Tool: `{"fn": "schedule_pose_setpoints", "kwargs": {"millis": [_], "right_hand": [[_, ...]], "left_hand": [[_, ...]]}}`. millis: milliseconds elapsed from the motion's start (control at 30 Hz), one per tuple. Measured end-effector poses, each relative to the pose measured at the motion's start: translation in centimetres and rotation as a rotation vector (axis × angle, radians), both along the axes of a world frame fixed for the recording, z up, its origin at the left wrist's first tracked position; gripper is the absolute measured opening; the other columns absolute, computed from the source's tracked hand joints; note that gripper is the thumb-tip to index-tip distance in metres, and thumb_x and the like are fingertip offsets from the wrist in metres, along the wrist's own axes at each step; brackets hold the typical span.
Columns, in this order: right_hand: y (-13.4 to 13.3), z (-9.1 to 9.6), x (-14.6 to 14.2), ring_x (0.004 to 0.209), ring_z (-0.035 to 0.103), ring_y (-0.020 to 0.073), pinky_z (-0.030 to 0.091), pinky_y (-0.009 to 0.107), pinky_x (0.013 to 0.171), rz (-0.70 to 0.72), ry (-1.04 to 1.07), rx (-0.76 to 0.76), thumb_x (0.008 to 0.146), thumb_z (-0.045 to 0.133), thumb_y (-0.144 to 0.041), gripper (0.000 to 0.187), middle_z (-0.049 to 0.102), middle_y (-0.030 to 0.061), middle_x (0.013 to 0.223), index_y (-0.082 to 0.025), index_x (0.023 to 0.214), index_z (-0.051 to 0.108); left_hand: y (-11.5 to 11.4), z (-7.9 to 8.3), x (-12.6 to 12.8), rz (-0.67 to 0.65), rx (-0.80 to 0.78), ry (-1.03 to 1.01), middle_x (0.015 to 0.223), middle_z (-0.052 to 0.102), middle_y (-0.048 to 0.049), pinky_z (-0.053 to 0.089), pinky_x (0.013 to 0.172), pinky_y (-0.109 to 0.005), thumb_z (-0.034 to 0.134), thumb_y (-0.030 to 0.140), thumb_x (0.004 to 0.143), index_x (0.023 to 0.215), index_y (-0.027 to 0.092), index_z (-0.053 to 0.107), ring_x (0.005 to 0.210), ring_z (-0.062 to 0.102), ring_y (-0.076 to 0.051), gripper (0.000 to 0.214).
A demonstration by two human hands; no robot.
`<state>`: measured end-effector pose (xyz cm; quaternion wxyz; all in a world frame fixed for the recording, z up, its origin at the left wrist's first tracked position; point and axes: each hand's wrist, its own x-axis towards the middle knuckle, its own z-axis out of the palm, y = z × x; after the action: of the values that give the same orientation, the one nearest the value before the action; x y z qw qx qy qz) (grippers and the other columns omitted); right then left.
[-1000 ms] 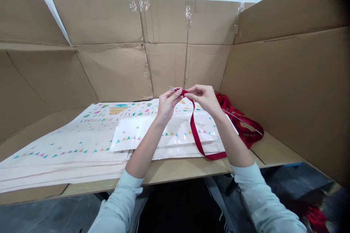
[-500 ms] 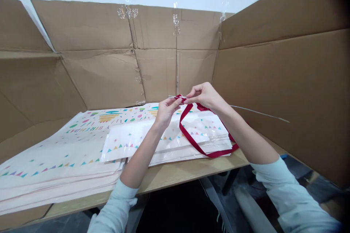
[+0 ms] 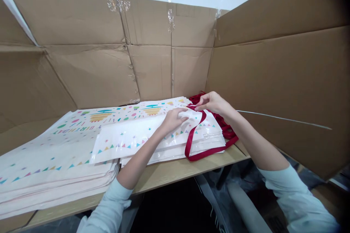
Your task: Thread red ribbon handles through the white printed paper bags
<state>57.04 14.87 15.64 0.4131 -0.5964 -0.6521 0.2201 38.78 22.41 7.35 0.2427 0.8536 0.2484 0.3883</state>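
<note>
My right hand (image 3: 214,102) pinches a long thin pale wire (image 3: 284,118), whose looped tip points left past the fingertips. A dark red ribbon (image 3: 191,142) hangs from just under those fingers and curves down over the front edge of the stack. Its upper end by the fingertips is partly hidden, so whether it is gripped too is unclear. To the left, my left hand (image 3: 174,121) has thumb and fingers apart and holds nothing. Below it lies a flat white printed piece in shiny clear wrap (image 3: 117,140), on a pile of similar packs (image 3: 175,154).
Large white sheets with coloured birthday print (image 3: 54,153) are stacked at the left. More red ribbon (image 3: 228,131) is heaped behind my right forearm. Tall cardboard panels (image 3: 153,69) stand at the back and both sides. The wooden table edge (image 3: 164,178) runs along the front.
My left hand has let go of the ribbon and wire and lowered slightly. The right hand has moved lower with the wire, and more wire now sticks out at the right. The view has shifted.
</note>
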Motion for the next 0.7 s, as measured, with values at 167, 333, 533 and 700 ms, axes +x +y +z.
{"fn": "schedule_pose_setpoints", "kwargs": {"millis": [167,333,533,700], "right_hand": [[-0.3,-0.8,1.4,0.05,0.043,0.0065,0.025,0.022,0.044,-0.031,0.111,-0.129,0.049,0.082,-0.024,0.027,0.059,-0.0004,0.059,-0.015,0.059,0.059],[0.5,-3.4,0.3,0.046,0.037,0.0028,0.012,0.02,0.04,0.13,0.427,-0.342,0.049,0.084,-0.024,0.035,0.055,-0.0024,0.061,-0.016,0.065,0.054],[2.7,-6.9,-3.7,0.048,0.049,0.007,0.007,0.019,0.038,0.271,0.687,-0.477,0.056,0.081,-0.02,0.034,0.053,-0.002,0.059,-0.018,0.07,0.05],[4.0,-6.6,-6.5,0.048,0.051,0.0071,0.008,0.017,0.035,0.234,0.739,-0.528,0.059,0.079,-0.009,0.034,0.055,-0.0022,0.056,-0.017,0.07,0.048]], "left_hand": [[0.7,-2.6,0.4,0.123,0.329,0.347,0.13,0.057,-0.0158,0.038,0.105,-0.039,0.053,0.029,0.09,0.122,0.01,0.06,0.124,0.051,-0.027,0.039],[0.0,-2.6,-3.1,0.124,0.376,0.455,0.13,0.057,-0.0155,0.04,0.102,-0.038,0.05,0.032,0.092,0.125,0.011,0.059,0.12,0.053,-0.026,0.04],[0.0,-2.2,-7.9,0.16,0.369,0.477,0.122,0.056,-0.0161,0.045,0.095,-0.039,0.055,0.042,0.088,0.118,0.016,0.064,0.108,0.059,-0.026,0.04],[0.8,-2.9,-8.7,0.129,0.384,0.461,0.135,0.053,-0.013,0.026,0.112,-0.048,0.054,0.046,0.089,0.118,0.018,0.061,0.13,0.045,-0.026,0.041]]}}
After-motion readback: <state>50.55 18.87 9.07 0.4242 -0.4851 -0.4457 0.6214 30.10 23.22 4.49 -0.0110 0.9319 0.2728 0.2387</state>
